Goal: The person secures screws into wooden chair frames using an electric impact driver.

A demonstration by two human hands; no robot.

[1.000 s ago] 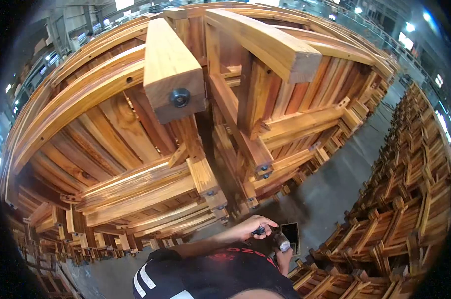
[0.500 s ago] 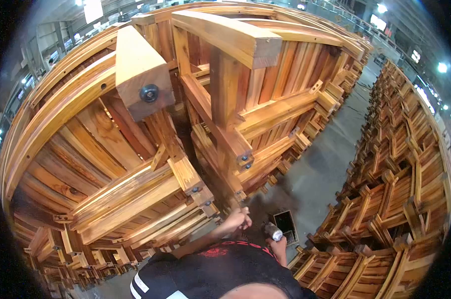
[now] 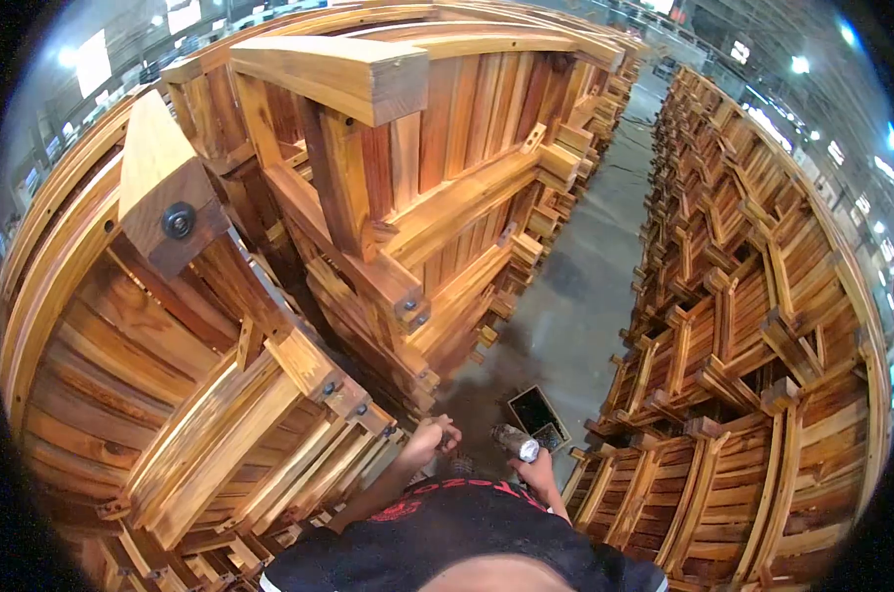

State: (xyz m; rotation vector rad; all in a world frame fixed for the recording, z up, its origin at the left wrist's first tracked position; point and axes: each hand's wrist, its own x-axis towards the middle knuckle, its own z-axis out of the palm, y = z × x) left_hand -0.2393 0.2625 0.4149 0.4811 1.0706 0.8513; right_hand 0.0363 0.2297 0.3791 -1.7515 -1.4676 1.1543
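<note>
Head view: compared with the picture a second ago, the left hand (image 3: 429,441) has moved away from the cylindrical tool (image 3: 512,441), beside which it held a small dark item, and now stands near the bolted lower ends of the wooden frame (image 3: 393,281). Its fingers are curled; whether that grip contains anything cannot be determined. The right hand (image 3: 539,476) remains closed around the tool, its silvery end facing the camera, near the open box (image 3: 555,412) on the floor (image 3: 580,296). The view has swung right, carrying the frame leftward. Assessment: the hands are now working separately, and the tool appears not to be applied to any bolt (image 3: 178,221) in view.
</note>
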